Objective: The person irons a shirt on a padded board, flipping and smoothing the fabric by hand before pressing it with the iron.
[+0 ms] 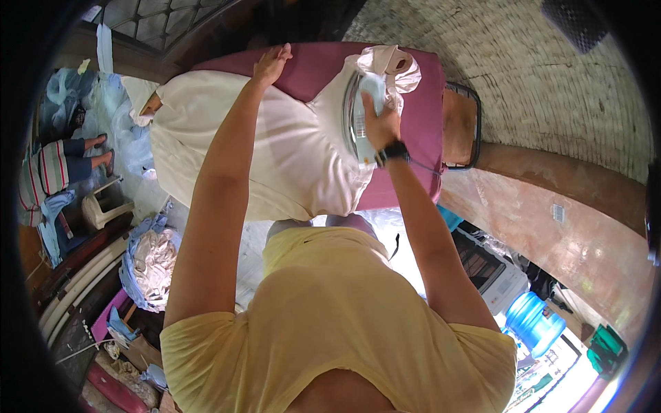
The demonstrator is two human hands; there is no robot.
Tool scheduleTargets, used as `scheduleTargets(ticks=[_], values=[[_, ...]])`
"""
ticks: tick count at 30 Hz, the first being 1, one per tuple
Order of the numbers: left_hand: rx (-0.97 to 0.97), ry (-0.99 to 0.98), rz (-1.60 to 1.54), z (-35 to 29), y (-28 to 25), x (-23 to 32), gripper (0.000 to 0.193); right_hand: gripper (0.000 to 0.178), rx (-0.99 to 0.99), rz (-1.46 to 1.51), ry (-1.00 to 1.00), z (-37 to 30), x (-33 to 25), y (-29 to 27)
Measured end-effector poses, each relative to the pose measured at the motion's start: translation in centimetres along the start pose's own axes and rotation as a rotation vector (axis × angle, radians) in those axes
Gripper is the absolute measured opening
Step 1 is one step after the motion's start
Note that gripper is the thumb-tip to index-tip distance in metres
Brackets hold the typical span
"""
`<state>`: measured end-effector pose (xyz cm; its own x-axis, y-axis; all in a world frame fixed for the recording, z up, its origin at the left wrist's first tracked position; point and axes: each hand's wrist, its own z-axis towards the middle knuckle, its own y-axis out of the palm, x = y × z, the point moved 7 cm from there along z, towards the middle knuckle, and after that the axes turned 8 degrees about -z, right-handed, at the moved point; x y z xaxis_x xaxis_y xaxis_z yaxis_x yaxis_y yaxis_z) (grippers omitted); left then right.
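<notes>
A cream garment (279, 148) is spread across a maroon padded ironing board (416, 144), with folds gathered toward its right part. Its gathered, cuff-like end (406, 77) lies bunched at the far right. My right hand (383, 127) grips the handle of a clothes iron (356, 124), which rests on the garment just left of that bunched end. My left hand (273, 64) is over the board's far edge, beyond the garment, its fingers stretched out and holding nothing that shows. Part of the iron's handle is hidden by my right fingers.
A metal-framed stand (475, 127) adjoins the board's right end, beside a woven wall (551, 89). A person in striped clothing (54, 168) is at the left, near a small stool (107, 206). A laundry-filled basket (127, 275) stands lower left; a blue water jug (533, 323) lower right.
</notes>
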<state>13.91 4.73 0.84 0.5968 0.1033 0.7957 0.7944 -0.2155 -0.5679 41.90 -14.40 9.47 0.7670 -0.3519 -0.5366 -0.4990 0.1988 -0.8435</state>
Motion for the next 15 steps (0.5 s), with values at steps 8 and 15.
scheduleTargets(ticks=[8, 15], values=[[0.047, 0.007, 0.066, -0.8, -0.2, -0.2, 0.063, 0.055, -0.154, 0.164, 0.045, -4.9, -1.0, -1.1], [0.018, 0.016, 0.077, -0.3, 0.1, -0.5, 0.06, 0.052, -0.084, 0.044, 0.039, 3.7, -2.3, 1.6]])
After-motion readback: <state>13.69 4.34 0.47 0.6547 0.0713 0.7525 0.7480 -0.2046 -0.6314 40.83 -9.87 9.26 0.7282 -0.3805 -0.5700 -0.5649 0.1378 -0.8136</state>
